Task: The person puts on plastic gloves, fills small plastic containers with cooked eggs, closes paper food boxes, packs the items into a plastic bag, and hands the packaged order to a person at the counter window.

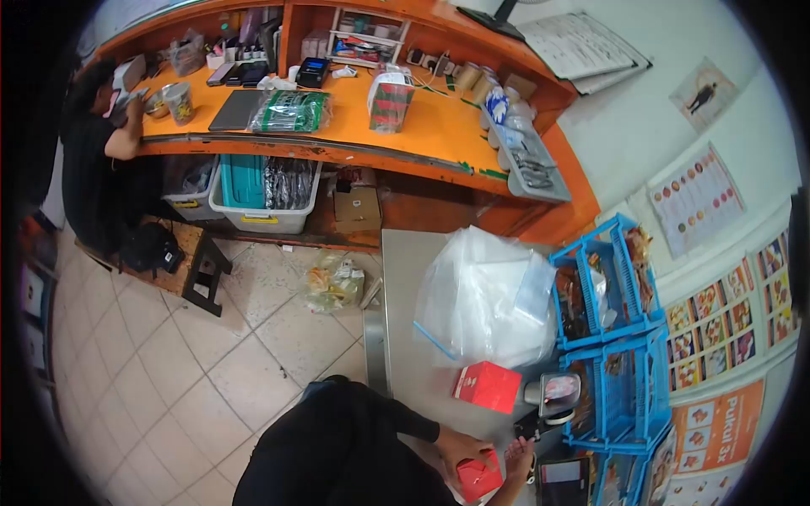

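My left hand (pixel 464 449) reaches in from a black sleeve and grips the top of a small red box (pixel 479 477), its fingers bent over the edge. My right hand (pixel 517 458) is just right of that box, fingers upward and slightly apart, with nothing clear in them. A second red box (pixel 488 386) sits on the metal table (pixel 401 312) beyond my hands. Beside it stands a small device with a clear rounded top (pixel 558 393). Black items lie close to my right hand, too small to name.
A large pile of clear plastic bags (pixel 489 295) covers the table's far part. Blue stacked baskets (pixel 612 379) line the right side by the wall. An orange counter (pixel 337 105) runs along the back. At left a person in black (pixel 89 169) sits near a wooden stool (pixel 181 266).
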`<state>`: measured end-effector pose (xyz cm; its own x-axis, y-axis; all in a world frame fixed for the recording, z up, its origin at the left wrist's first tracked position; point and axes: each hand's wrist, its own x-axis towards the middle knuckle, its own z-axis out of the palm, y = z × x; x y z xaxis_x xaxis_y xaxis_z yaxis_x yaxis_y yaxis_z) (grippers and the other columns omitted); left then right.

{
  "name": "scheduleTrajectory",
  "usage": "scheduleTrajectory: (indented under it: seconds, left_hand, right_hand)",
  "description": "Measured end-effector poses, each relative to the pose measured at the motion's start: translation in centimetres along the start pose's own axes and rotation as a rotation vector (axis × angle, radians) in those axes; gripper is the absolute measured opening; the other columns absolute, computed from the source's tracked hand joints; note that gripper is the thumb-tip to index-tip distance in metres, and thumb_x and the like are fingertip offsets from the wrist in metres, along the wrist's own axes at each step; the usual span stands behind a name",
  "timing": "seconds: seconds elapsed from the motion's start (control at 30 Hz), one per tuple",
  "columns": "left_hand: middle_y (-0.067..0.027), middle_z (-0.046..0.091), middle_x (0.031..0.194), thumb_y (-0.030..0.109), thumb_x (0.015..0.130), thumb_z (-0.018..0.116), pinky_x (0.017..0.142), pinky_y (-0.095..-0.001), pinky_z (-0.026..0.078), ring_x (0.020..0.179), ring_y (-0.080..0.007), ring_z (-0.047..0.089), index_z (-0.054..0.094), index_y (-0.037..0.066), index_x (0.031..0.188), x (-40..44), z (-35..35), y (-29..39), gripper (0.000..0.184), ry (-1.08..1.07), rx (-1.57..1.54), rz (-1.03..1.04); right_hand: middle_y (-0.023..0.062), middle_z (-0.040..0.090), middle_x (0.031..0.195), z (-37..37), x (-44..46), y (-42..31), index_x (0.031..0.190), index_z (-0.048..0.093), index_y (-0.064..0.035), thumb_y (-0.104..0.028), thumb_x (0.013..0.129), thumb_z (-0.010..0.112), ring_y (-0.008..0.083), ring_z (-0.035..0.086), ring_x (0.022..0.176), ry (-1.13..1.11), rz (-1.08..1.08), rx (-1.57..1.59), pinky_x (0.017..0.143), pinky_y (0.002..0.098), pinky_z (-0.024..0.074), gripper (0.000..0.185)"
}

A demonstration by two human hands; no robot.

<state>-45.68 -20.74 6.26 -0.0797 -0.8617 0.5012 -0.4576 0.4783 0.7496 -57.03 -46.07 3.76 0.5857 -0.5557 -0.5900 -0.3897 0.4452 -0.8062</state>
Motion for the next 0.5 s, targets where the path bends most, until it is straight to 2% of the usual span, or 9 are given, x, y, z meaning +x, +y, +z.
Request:
scheduleTrajectory:
  seconds: [0.03,0.07,0.17,0.2,0.33,0.5]
  left_hand:
    - [-0.02,0.034,0.113,0.048,0.059,0.072,0.085,-0.0372,0.037,0.101,-0.0348,0.043,0.04,0.015,0.124,0.2,-0.1,0.0,0.079,-0.023,0.011,-0.005]
    - [-0.02,0.034,0.113,0.047,0.059,0.072,0.085,-0.0373,0.037,0.101,-0.0348,0.043,0.041,0.015,0.123,0.2,-0.1,0.2,0.078,-0.047,0.018,-0.013]
    - [-0.0195,0.034,0.113,0.044,0.057,0.073,0.085,-0.0379,0.037,0.102,-0.0354,0.042,0.042,0.016,0.122,0.2,-1.1,1.0,0.077,-0.135,0.011,-0.084]
    - [-0.0192,0.034,0.113,0.043,0.057,0.074,0.085,-0.0382,0.037,0.103,-0.0357,0.042,0.042,0.017,0.122,0.2,-1.3,1.3,0.077,-0.166,0.002,-0.115]
    - [-0.0189,0.033,0.114,0.041,0.058,0.073,0.084,-0.0388,0.037,0.102,-0.0359,0.042,0.042,0.018,0.122,0.1,-1.1,1.4,0.075,-0.16,0.033,-0.104]
    - [-0.0187,0.032,0.114,0.038,0.059,0.073,0.084,-0.0395,0.037,0.101,-0.0362,0.044,0.042,0.02,0.121,-0.2,-0.8,0.9,0.072,-0.132,0.054,-0.083]
  right_hand:
    - [0.0041,0.05,0.098,-0.5,1.5,0.3,0.102,0.05,-0.0101,-0.058,0.077,0.05,0.0203,0.047,0.09,0.007,-0.039,-0.039,0.08,0.034,0.0359,0.054]
    - [-0.0013,0.053,0.083,-0.3,2.1,0.6,0.092,0.052,-0.0135,-0.053,0.076,0.054,0.0158,0.05,0.075,-0.076,-0.123,0.067,0.067,0.0281,0.0395,0.043]
    - [-0.0046,0.051,0.068,2.6,0.5,-1.3,0.082,0.053,-0.0151,-0.048,0.078,0.056,0.012,0.049,0.062,0.005,-0.08,0.258,0.057,0.0251,0.0395,0.033]
    - [-0.0041,0.051,0.068,3.8,-0.2,-2.2,0.079,0.054,-0.0154,-0.045,0.08,0.055,0.0121,0.049,0.063,0.039,-0.064,0.292,0.058,0.0259,0.0399,0.03]
    - [-0.0031,0.053,0.071,-0.4,5.9,0.3,0.078,0.054,-0.0138,-0.048,0.08,0.054,0.0132,0.049,0.064,-0.004,-0.167,0.156,0.057,0.025,0.0383,0.034]
    - [0.0014,0.052,0.073,1.9,2.1,-0.5,0.086,0.055,-0.0069,-0.048,0.08,0.054,0.0132,0.048,0.065,0.127,-0.208,-0.025,0.055,0.0248,0.0354,0.041]
